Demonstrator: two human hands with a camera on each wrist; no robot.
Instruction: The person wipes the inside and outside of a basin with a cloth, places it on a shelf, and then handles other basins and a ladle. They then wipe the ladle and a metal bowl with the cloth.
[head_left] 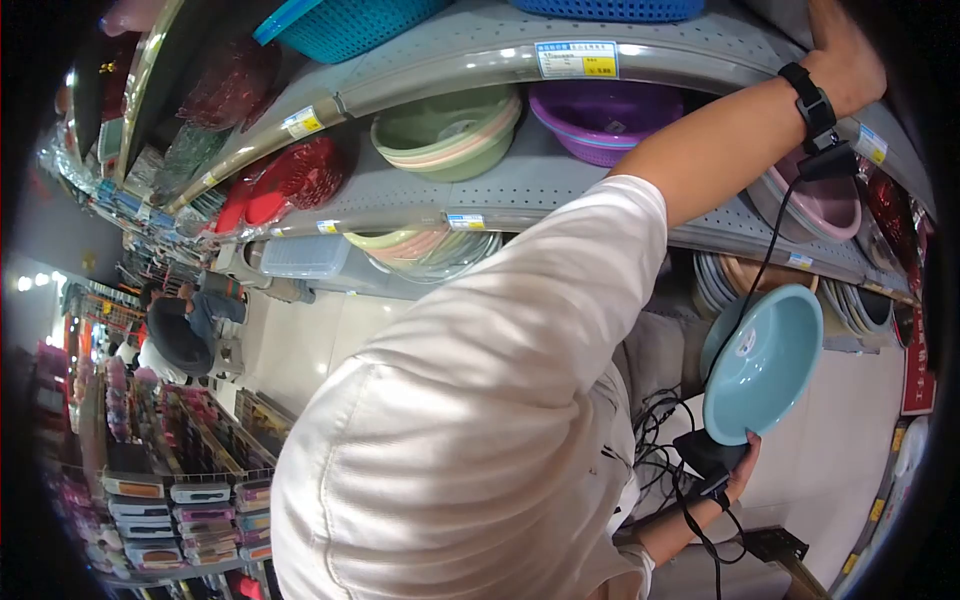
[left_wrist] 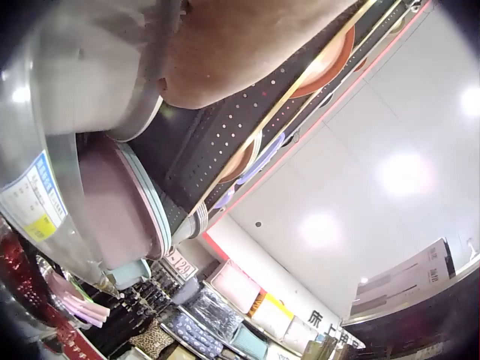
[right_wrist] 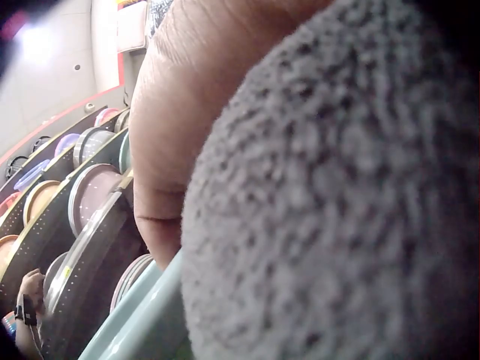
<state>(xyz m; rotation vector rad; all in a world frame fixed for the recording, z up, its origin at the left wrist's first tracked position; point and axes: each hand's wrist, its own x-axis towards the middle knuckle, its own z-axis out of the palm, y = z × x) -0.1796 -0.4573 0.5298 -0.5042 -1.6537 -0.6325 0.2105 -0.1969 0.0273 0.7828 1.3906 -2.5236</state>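
Observation:
My left hand [head_left: 848, 58] reaches to the shelf at the upper right of the head view, its fingers hidden past the frame edge. Close up in the left wrist view, its skin is beside a pale grey basin [left_wrist: 94, 75]; I cannot tell whether it grips the rim. Lower right in the head view, my right hand [head_left: 742, 472] holds a light blue plastic basin [head_left: 775, 365] by its near rim. That basin is tilted, its round inside with a sticker facing up. A blurred grey fuzzy surface fills much of the right wrist view.
Stacked pink basins [head_left: 825, 200] stand beside my left hand. Green basins [head_left: 450, 130], purple basins [head_left: 610, 115] and blue baskets [head_left: 350, 25] line the shelves. Black cables [head_left: 665, 440] hang by my right arm. A person [head_left: 185, 325] is farther down the aisle.

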